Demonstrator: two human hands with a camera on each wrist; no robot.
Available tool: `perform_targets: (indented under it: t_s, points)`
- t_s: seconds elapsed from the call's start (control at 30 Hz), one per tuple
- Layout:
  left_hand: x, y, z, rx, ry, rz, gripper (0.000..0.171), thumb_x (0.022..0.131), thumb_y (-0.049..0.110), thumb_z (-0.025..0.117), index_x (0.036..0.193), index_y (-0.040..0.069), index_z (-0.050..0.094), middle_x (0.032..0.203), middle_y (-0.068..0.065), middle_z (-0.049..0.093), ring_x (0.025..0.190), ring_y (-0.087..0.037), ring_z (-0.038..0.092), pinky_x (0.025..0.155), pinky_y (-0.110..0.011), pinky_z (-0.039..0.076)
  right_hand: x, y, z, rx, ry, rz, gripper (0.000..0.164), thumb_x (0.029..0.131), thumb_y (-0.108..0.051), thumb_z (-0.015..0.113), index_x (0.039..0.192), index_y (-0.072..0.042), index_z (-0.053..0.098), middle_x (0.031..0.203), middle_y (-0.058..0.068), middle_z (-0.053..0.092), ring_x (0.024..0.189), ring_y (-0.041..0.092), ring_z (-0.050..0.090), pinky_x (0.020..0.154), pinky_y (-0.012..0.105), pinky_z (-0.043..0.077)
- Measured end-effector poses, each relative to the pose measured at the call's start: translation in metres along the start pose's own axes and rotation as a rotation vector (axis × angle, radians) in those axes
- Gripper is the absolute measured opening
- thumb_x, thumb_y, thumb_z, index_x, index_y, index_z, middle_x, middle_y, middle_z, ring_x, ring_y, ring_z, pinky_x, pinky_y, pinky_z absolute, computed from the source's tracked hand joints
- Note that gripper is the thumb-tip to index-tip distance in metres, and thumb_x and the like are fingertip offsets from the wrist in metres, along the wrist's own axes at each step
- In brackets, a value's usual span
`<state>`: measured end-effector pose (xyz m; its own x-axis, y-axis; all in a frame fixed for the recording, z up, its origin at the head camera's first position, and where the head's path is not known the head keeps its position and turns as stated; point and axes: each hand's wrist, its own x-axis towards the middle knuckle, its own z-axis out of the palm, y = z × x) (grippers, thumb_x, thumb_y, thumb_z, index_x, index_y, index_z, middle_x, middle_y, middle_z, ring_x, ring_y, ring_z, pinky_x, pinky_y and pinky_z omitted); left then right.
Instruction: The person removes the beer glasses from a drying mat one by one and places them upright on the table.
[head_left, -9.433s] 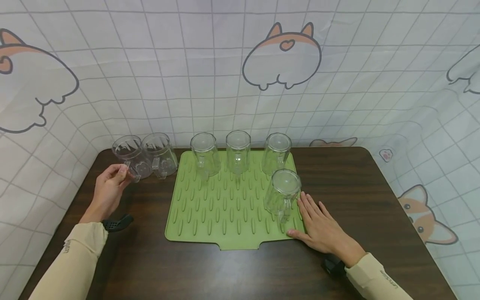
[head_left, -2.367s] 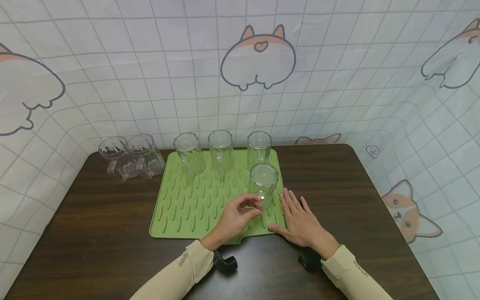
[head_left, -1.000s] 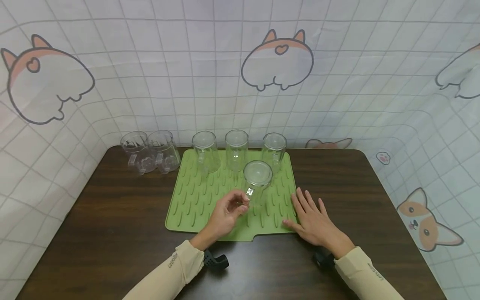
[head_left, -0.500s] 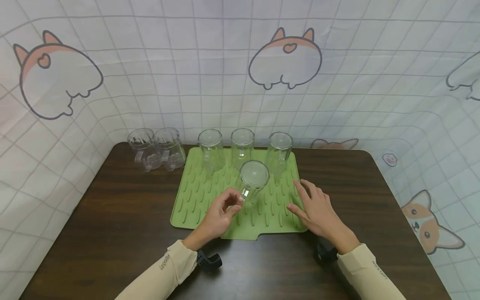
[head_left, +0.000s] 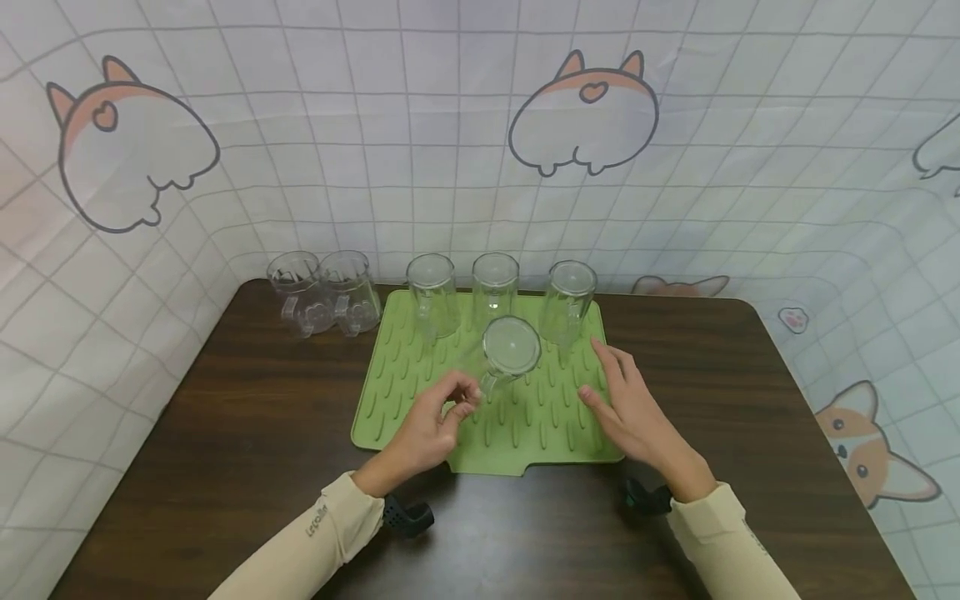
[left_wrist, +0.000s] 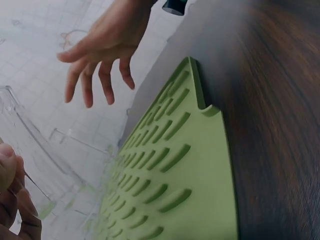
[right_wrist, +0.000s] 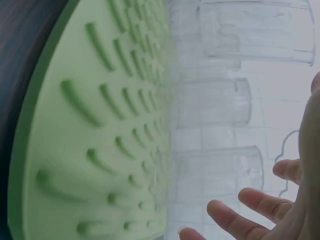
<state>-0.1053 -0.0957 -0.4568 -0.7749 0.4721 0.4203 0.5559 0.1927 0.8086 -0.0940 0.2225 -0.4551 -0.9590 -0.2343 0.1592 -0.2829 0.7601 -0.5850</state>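
Note:
My left hand (head_left: 431, 421) pinches the handle of a clear glass mug (head_left: 512, 346). That mug is tilted over the middle of the green ridged mat (head_left: 487, 460), its round base facing up toward the head camera. In the left wrist view the mug (left_wrist: 40, 150) shows beside the fingers at the left edge. My right hand (head_left: 633, 408) hovers over the mat's right side, fingers spread and holding nothing. Along the mat's back edge stand three upside-down glass mugs: a left one (head_left: 433, 300), a middle one (head_left: 495, 287) and a right one (head_left: 568, 304).
Two more glass mugs, one farther left (head_left: 300, 292) and one nearer the mat (head_left: 351, 292), stand mouth up at the table's back left. The dark wooden table (head_left: 247, 417) meets a printed curtain (head_left: 450, 167) behind. Black wrist cameras sit under both wrists.
From the far-left mugs, my left hand came to the mug at the mat's front right, gripped its handle, then moved it leftward and tilted it. My right hand has lifted off the mat's right edge.

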Motion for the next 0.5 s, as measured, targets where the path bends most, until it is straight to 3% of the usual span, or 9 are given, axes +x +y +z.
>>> perform_targets:
  t_s: [0.27,0.5]
  points:
    - [0.002,0.008,-0.011,0.182,0.028,0.088,0.018,0.098,-0.011,0.058,0.103,0.007,0.059,0.097,-0.005,0.061,0.087,-0.015,0.057,0.078,-0.031,0.054,0.005,-0.018,0.002,0.153,0.081,-0.036,0.059,0.113,-0.032,0.040,0.165,-0.014,0.019,0.158,0.023,0.035,0.133,0.041,0.055,0.099,0.061,0.053]
    - [-0.001,0.014,-0.015,0.298,-0.017,0.170,0.035,0.092,-0.021,0.052,0.106,0.010,0.060,0.099,-0.005,0.060,0.086,-0.014,0.058,0.073,-0.025,0.053,0.009,-0.031,0.008,0.289,0.113,-0.064,0.052,0.114,-0.025,0.036,0.163,-0.015,0.025,0.155,0.022,0.041,0.129,0.040,0.061,0.095,0.052,0.057]
